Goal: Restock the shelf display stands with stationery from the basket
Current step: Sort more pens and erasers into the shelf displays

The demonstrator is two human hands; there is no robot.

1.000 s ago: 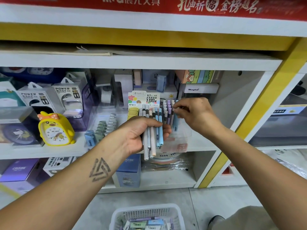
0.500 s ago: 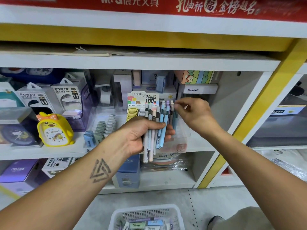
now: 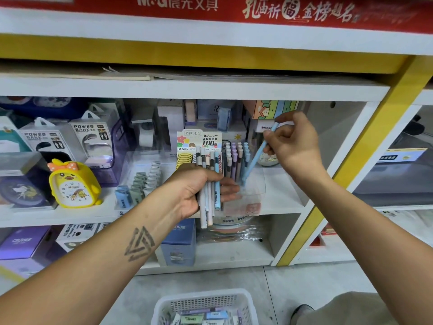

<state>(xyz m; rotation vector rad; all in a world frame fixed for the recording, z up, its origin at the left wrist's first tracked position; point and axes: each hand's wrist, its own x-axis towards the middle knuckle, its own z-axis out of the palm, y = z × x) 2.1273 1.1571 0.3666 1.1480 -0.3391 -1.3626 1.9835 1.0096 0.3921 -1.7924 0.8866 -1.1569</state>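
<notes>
On the white shelf [image 3: 281,202], a clear plastic display stand [image 3: 254,184] is holding upright pens. The left hand [image 3: 192,191] is gripping a pastel pen bundle [image 3: 208,184]; the right hand [image 3: 295,141] is pinching one tilted light-blue pen [image 3: 255,158] over it. The white mesh basket [image 3: 201,301] is sitting on the floor.

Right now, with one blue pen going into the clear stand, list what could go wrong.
1. The blue pen in the right hand goes in tilted; its tip could knock the upright pens already in the clear stand or miss its slot.
2. The left hand holds a loose bundle of pens with ends hanging below the palm; one could slip and drop beside the basket, not into it.
</notes>
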